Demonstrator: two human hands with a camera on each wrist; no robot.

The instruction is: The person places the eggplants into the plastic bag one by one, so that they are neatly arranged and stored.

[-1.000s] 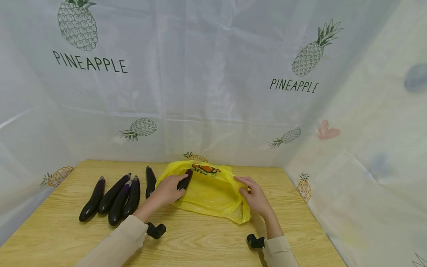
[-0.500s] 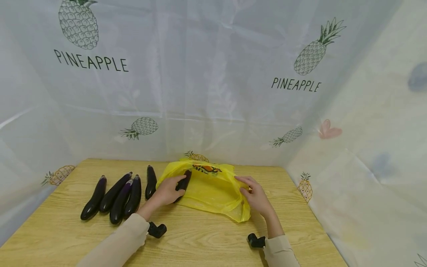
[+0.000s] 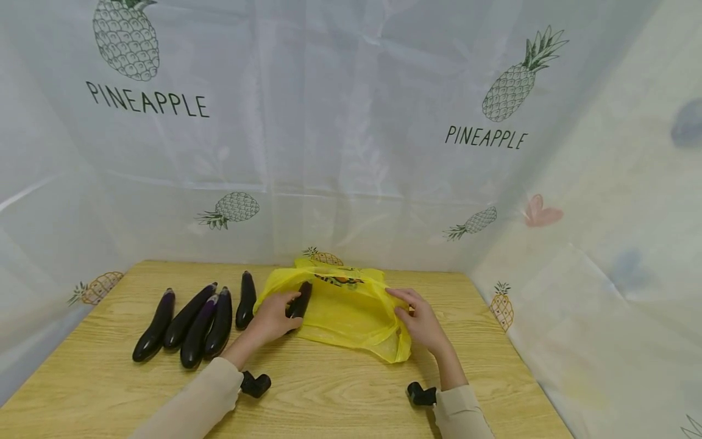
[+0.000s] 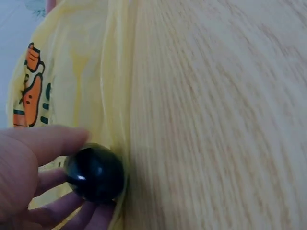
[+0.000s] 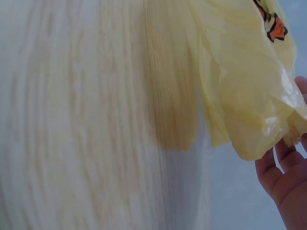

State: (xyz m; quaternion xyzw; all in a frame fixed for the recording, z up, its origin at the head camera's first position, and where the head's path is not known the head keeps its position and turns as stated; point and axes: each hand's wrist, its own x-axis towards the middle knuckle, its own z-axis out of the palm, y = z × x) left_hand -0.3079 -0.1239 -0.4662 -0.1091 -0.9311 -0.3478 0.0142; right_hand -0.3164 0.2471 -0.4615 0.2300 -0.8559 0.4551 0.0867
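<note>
A yellow plastic bag (image 3: 345,311) lies on its side on the table, its mouth spread toward me. In the head view my left hand (image 3: 272,317) is at the bag's left side, thumb and fingers round a dark eggplant (image 3: 301,303) at the mouth. The left wrist view shows the eggplant's rounded, glossy end (image 4: 96,173) between thumb and fingers. My right hand (image 3: 421,317) holds the right edge of the mouth; in the right wrist view its fingers (image 5: 271,175) are against the crumpled plastic, partly hidden by it.
Several eggplants (image 3: 193,326) lie side by side on the left of the wooden table (image 3: 329,402). A single eggplant (image 3: 247,300) lies close to the bag's left side. A pineapple-printed curtain (image 3: 351,152) hangs behind the table and on both sides.
My left hand and the eggplant in it have shifted slightly left and toward me. The bag's top edge has sagged a little. The right hand stays nearly still.
</note>
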